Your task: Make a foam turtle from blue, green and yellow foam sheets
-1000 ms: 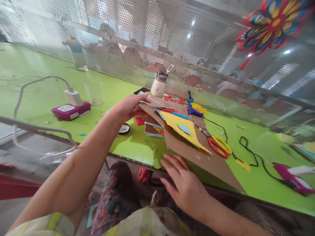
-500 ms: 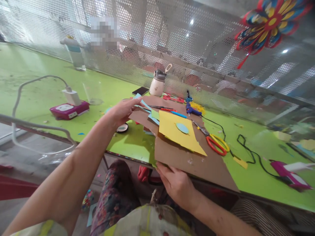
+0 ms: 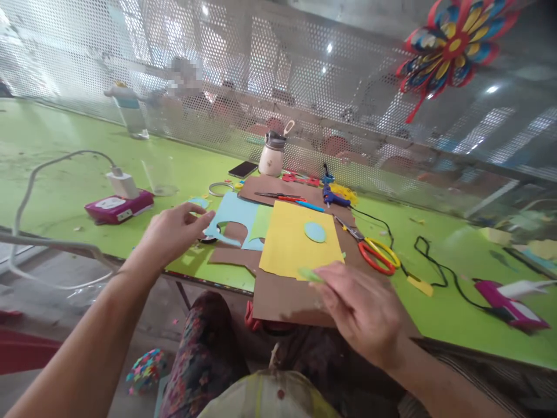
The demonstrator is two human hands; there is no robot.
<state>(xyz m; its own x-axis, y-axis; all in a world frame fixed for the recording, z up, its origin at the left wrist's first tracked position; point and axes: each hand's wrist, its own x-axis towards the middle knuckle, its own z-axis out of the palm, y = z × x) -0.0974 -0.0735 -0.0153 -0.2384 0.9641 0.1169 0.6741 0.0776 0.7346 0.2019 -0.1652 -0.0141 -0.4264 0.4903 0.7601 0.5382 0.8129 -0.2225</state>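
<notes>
Green paper scrap (image 3: 310, 274) sits pinched between thumb and fingers of my right hand (image 3: 363, 310), over the near edge of a yellow paper sheet (image 3: 287, 241) bearing a light-blue oval (image 3: 314, 231). My left hand (image 3: 174, 230), half-open, is at the cut-out light-blue paper (image 3: 235, 209); I cannot tell whether it grips it. Brown cardboard (image 3: 282, 303) lies beneath on the counter (image 3: 191, 159).

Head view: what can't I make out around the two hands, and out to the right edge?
All in the head view:
Green piece in the right hand: its full outline; it is blurred and partly covered by that hand.
Light blue sheet by the left hand: whether they touch; the viewing angle hides it.
Light green sheet: its full extent; the yellow sheet overlaps it.
Pale yellow scrap: its full shape; cut off by the right edge.
</notes>
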